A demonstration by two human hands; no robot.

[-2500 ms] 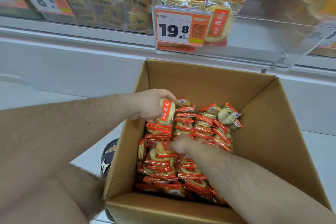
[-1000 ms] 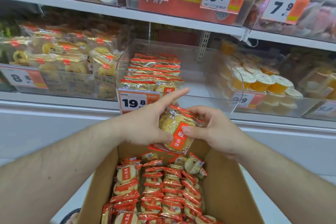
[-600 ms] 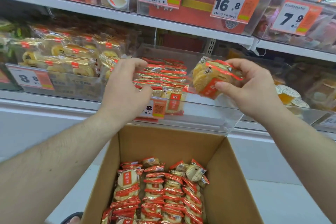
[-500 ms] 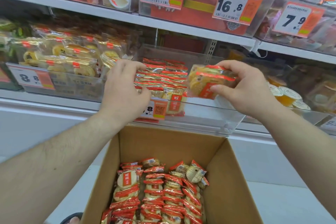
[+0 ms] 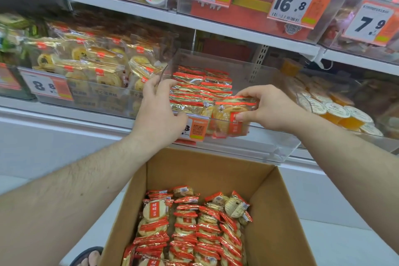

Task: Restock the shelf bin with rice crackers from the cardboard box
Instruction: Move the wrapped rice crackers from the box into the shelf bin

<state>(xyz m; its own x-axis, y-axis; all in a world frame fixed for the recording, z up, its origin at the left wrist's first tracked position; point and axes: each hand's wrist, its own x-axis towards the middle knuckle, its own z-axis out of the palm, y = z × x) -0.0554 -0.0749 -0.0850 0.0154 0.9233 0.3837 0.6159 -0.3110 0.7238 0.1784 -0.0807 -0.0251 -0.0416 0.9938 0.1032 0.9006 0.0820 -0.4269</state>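
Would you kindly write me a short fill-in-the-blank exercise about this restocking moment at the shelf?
1. The right hand grips a pack of rice crackers at the front of the clear ____.
2. The left hand touches the packs stacked on the bin's ____ side.
3. More packs lie in the open cardboard ____ below.
4. The price tag directly above the bin reads ____.

Missing words: bin; left; box; 9.8

light: bright, even (overhead, probably) | shadows: soft | edges: bowed, slightly blurred
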